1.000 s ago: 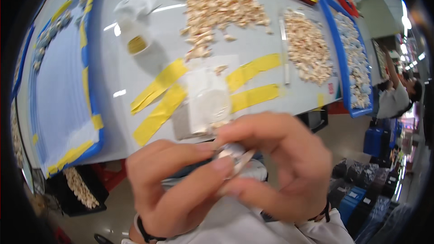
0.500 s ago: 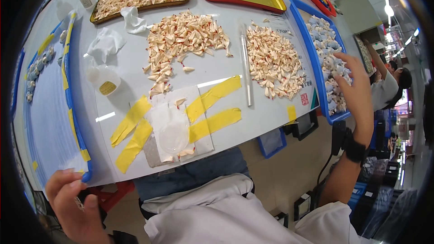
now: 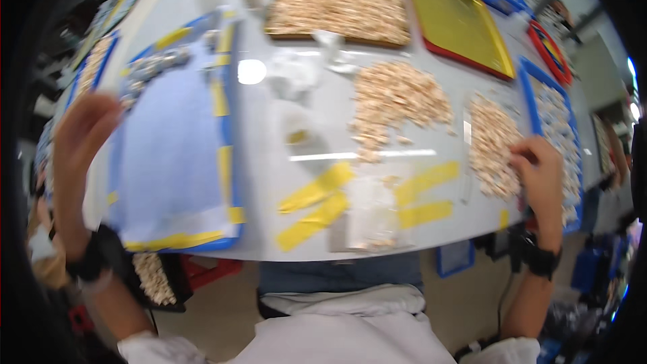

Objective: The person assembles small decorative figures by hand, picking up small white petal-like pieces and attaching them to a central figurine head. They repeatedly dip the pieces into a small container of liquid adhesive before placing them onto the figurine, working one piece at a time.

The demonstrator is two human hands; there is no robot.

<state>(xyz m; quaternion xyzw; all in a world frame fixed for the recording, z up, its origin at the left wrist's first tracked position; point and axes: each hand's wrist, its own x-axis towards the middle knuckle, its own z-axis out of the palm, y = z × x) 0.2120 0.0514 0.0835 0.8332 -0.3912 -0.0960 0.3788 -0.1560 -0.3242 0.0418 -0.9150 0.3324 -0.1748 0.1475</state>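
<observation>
My left hand [image 3: 84, 131] is raised beside the left edge of a blue tray [image 3: 237, 162] lined with pale blue cloth; motion smears its fingers. Along the tray's far left part sits a row of small grey-blue figures [image 3: 158, 64]. My right hand [image 3: 544, 172] hovers at the right side of a pile of small cream pointed pieces [image 3: 492, 141], its fingertips drawn together in a pinch. Whatever lies between them is too blurred to make out. Right behind that hand stands a blue tray of similar pale figures [image 3: 556, 121].
A larger cream pile [image 3: 401, 101] lies mid-table, near a white pad [image 3: 373, 209] flanked by yellow tape [image 3: 317, 195]. Further back are a full tray of cream pieces [image 3: 337, 0], a yellow tray [image 3: 461, 27], crumpled tissue [image 3: 293, 75] and a small bottle [image 3: 296, 131].
The view has swung left. My left hand has risen from the cloth-lined tray's near corner to its left side. My right hand has left the right tray's figures, and its fingers have drawn together.
</observation>
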